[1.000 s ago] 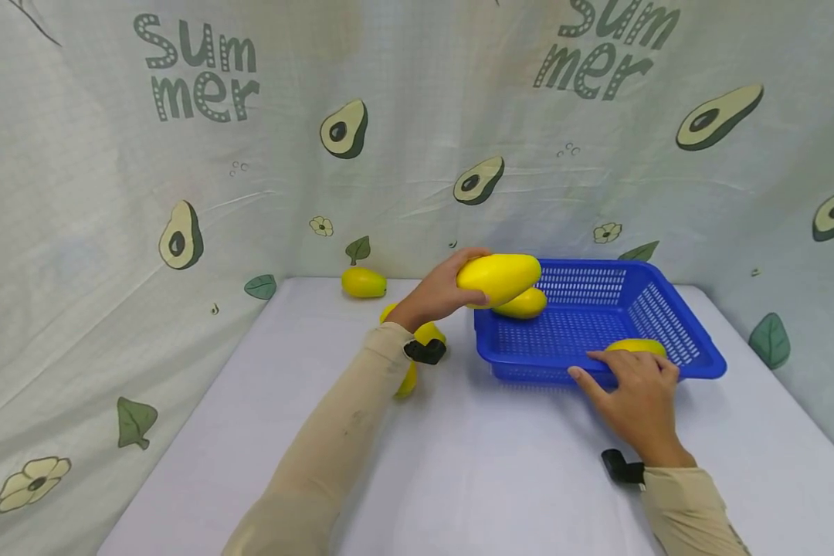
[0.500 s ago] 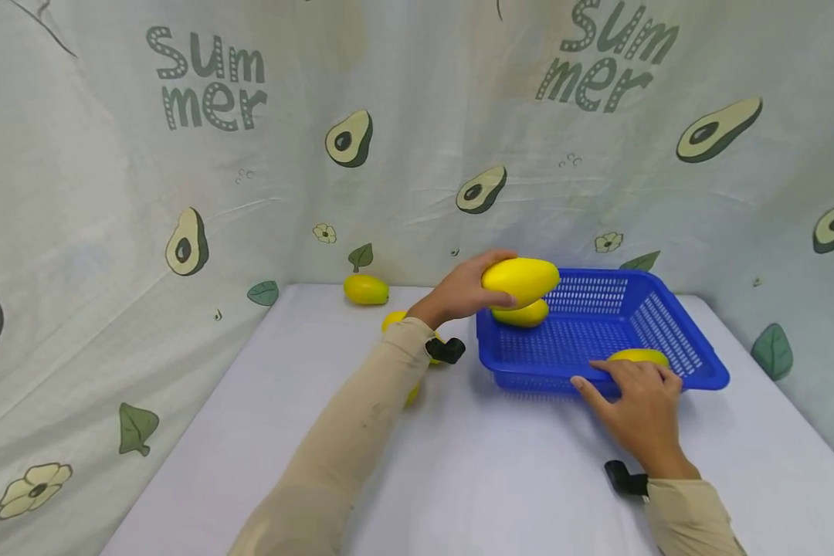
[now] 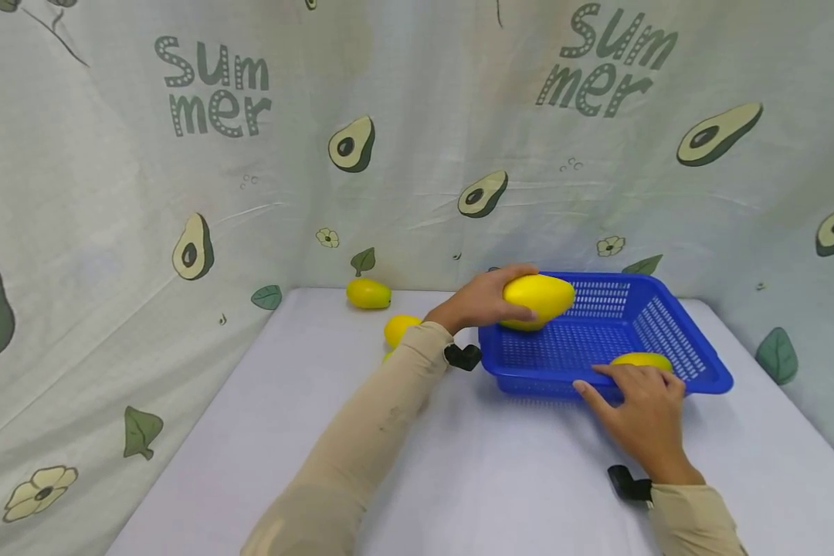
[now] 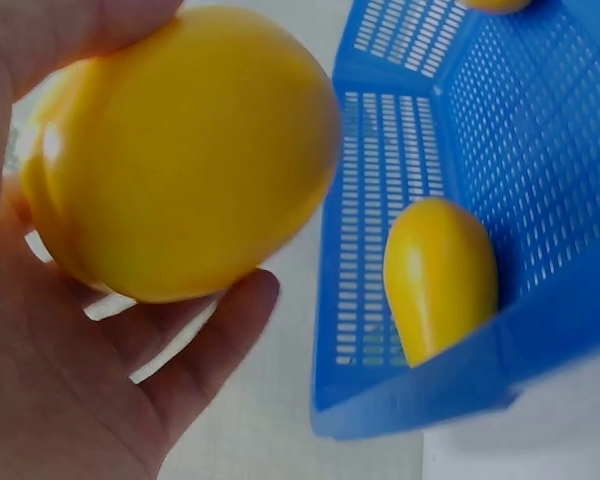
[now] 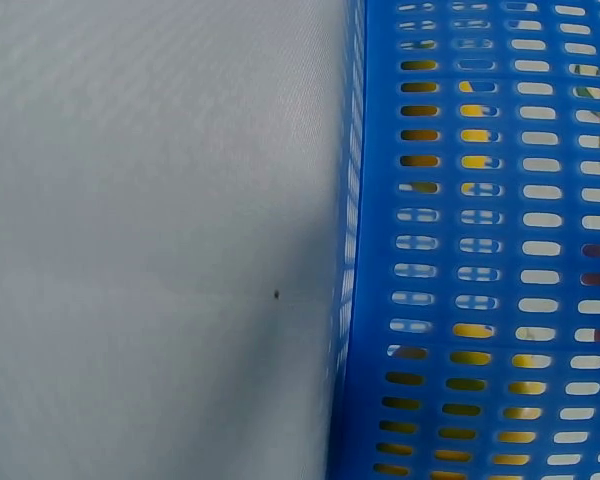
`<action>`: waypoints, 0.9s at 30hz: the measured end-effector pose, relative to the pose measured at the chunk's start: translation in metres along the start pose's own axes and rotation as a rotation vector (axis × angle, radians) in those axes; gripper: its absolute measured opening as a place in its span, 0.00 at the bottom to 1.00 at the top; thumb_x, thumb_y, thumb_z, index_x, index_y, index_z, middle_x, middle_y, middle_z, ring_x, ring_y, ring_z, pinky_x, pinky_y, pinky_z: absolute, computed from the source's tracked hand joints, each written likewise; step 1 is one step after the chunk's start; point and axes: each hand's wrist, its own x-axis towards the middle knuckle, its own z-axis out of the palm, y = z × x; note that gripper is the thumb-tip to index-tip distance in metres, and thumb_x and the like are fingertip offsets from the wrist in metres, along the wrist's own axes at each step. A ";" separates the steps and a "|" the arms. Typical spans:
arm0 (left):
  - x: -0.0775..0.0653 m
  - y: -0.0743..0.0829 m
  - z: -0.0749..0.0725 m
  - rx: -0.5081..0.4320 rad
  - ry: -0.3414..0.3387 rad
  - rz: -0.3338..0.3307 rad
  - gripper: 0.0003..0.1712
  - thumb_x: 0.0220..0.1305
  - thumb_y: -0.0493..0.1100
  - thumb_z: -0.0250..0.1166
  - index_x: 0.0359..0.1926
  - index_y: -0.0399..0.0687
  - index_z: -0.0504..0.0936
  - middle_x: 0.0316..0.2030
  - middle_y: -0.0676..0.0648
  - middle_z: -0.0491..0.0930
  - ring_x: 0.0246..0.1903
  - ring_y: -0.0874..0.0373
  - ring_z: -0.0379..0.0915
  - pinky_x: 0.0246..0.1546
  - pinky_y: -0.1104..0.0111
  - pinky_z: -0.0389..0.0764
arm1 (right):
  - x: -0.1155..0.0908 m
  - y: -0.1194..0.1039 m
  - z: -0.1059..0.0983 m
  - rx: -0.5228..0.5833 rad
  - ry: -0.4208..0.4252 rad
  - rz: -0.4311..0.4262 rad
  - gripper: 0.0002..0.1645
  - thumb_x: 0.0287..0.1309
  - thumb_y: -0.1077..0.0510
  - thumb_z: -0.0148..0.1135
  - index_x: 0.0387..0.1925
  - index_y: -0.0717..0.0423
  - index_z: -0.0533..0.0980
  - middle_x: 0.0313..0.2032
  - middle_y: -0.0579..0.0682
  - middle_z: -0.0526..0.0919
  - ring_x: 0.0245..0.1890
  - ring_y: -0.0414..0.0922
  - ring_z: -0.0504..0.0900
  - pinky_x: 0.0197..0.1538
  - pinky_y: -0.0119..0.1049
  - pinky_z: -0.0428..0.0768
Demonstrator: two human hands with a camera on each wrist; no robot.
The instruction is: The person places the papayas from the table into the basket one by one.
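Note:
My left hand (image 3: 483,301) grips a yellow mango (image 3: 542,297) over the left end of the blue plastic basket (image 3: 542,376). In the left wrist view, the thumb and fingers wrap round this mango (image 4: 195,150). Beyond it, another mango (image 4: 440,275) lies in the basket; in the head view the held one covers most of it. My right hand (image 3: 642,413) holds the basket's near rim, fingers bent over it, beside a mango (image 3: 642,360) inside. Some of its fingertips are hidden. Only the slotted basket wall (image 5: 480,245) and the table show in the right wrist view.
On the white-covered table (image 3: 250,432) lie a mango (image 3: 368,294) at the back left and another mango (image 3: 401,330) nearer, partly behind the left sleeve (image 3: 382,432). A hanging cloth (image 3: 403,93) printed with avocados stands behind and at both sides.
My left hand has carried the mango rightward and lower, from the basket's left edge to above its inside. My right hand stays at the near rim. The camera view has tilted slightly.

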 end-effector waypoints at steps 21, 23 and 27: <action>0.016 0.009 0.010 0.097 -0.083 0.006 0.41 0.61 0.52 0.72 0.73 0.55 0.66 0.62 0.54 0.72 0.49 0.60 0.70 0.47 0.69 0.73 | 0.003 0.002 0.000 0.015 0.041 -0.041 0.31 0.54 0.38 0.71 0.49 0.57 0.82 0.46 0.63 0.84 0.51 0.63 0.72 0.54 0.65 0.56; 0.016 0.009 0.011 0.104 -0.092 -0.006 0.40 0.61 0.52 0.71 0.73 0.56 0.67 0.62 0.54 0.72 0.49 0.60 0.70 0.47 0.69 0.73 | 0.003 0.002 0.000 0.010 0.037 -0.040 0.31 0.54 0.38 0.71 0.49 0.57 0.82 0.46 0.63 0.84 0.51 0.64 0.72 0.54 0.65 0.56; 0.015 0.010 0.012 0.108 -0.106 -0.011 0.40 0.62 0.51 0.72 0.73 0.56 0.67 0.63 0.54 0.72 0.49 0.60 0.70 0.47 0.70 0.73 | 0.002 0.001 -0.001 0.000 0.025 -0.028 0.32 0.54 0.38 0.71 0.50 0.57 0.82 0.47 0.64 0.83 0.52 0.64 0.72 0.54 0.65 0.56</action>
